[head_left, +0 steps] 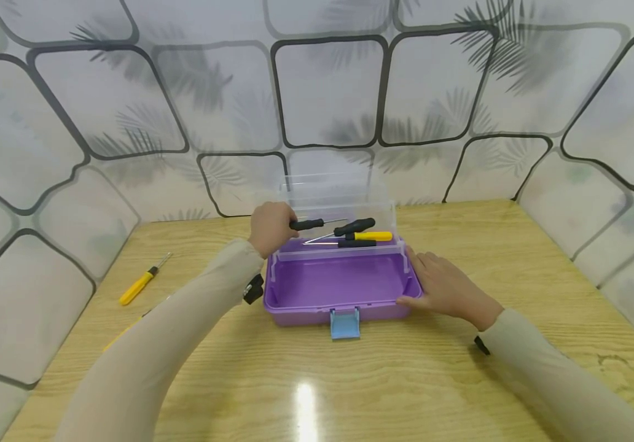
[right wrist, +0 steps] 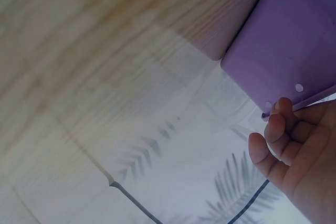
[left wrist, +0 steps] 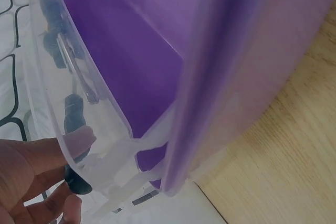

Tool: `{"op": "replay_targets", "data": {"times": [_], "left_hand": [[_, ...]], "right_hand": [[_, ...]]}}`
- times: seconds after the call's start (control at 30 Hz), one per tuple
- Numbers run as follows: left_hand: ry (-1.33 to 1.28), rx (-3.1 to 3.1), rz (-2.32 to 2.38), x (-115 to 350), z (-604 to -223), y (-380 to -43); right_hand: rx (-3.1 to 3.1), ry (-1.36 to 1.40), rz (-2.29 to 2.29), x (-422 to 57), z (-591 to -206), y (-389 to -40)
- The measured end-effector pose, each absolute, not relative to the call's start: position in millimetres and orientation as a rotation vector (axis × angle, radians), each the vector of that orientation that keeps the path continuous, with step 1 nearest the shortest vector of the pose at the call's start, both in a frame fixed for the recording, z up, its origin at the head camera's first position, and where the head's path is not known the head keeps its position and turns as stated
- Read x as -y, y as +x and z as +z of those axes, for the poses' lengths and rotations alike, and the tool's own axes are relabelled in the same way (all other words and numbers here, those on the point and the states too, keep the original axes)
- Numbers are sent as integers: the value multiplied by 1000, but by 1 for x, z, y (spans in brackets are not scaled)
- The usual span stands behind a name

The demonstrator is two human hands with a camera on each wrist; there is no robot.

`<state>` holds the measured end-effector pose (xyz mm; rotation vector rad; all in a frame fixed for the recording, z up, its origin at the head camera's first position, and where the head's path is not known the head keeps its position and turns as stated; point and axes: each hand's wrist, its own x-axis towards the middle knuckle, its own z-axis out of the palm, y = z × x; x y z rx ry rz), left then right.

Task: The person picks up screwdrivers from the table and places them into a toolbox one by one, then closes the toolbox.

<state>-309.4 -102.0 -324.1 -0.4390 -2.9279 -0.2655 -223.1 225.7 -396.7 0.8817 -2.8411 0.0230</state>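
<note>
Head view: the left hand [head_left: 273,227] pinches a black-handled screwdriver [head_left: 307,224] at the left end of the clear tray [head_left: 322,252], above the purple toolbox's [head_left: 297,317] far side; the right hand [head_left: 450,287] grips its right end.

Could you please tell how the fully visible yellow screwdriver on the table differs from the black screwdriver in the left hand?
The yellow screwdriver has a yellow handle with a black collar; the black screwdriver has a black handle. The yellow screwdriver lies on the table; the black screwdriver is held by the left hand. Both have slim metal shafts.
</note>
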Motion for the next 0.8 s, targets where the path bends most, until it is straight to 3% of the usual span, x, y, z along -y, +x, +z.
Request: {"op": "replay_targets", "data": {"times": [0.8], "left_hand": [[-446, 2993, -274, 102, -330, -311]], "right_hand": [[2854, 871, 35, -225, -397, -223]]}}
